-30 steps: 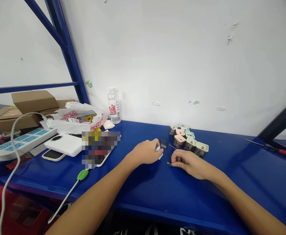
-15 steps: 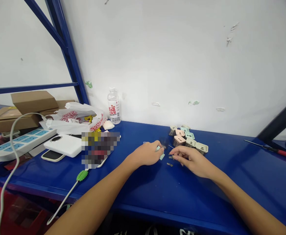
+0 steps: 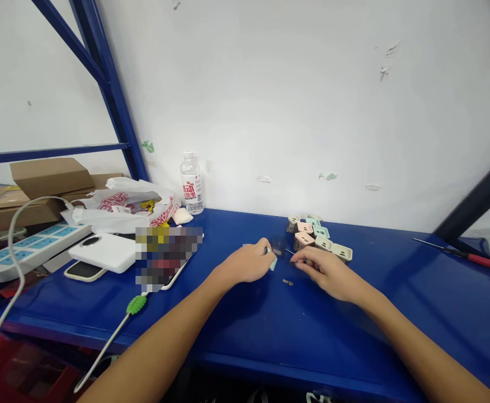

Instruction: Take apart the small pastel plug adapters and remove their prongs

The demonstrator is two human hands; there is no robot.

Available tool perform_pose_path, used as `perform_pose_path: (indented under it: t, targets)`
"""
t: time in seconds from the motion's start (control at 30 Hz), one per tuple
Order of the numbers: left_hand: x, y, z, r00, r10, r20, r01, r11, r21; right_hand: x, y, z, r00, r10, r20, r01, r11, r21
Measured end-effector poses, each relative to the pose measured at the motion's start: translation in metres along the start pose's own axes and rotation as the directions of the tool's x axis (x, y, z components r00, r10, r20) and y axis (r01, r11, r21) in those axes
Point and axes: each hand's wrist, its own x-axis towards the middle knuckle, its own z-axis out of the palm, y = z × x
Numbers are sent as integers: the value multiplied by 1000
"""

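My left hand (image 3: 249, 262) is closed, its fingertips pinching a small mint-green pencil sharpener part (image 3: 273, 263). Just past those fingertips stands a clear dark plastic container (image 3: 278, 246). To the right, my right hand (image 3: 326, 273) is closed with thumb and index together; what they pinch is too small to make out. A thin metal rod (image 3: 289, 251) shows at its fingertips, and I cannot tell whether it is held. A small metal sharpener piece (image 3: 287, 282) lies on the blue table between the hands. Several pastel two-hole pencil sharpeners (image 3: 304, 239) are grouped behind my right hand.
A red-handled screwdriver (image 3: 480, 261) lies at the far right. On the left are a water bottle (image 3: 192, 184), a plastic bag (image 3: 121, 210), a white power bank (image 3: 102, 252), a power strip (image 3: 35, 246) and a cable with a green leaf-shaped piece (image 3: 136, 305). The wall (image 3: 249, 112) rises behind.
The small metal piece under my right fingertips no longer shows on the table. My left hand has shifted slightly away from the right one. The whole view has moved a little.
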Motion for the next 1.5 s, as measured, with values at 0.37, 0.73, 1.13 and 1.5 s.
perform_pose_path:
  t: [0.37, 0.73, 1.13, 1.5]
  targets:
    - [-7, -24, -50, 997, -57, -48, 61, 994, 86, 3, -4, 0, 999, -46, -3, 45, 992, -115]
    - [5, -53, -55, 971, -221, -96, 225, 974, 35, 72, -69, 57, 998, 53, -29, -60, 880, -472]
    - [-5, -10, -29, 900, 154, -407, -218, 969, -114, 43, -46, 23, 986, 117, -122, -54, 900, 432]
    - [-8, 8, -3, 746, 260, -613, -343, 939, -19, 34, -52, 25, 988, 72, -140, 52, 688, 724]
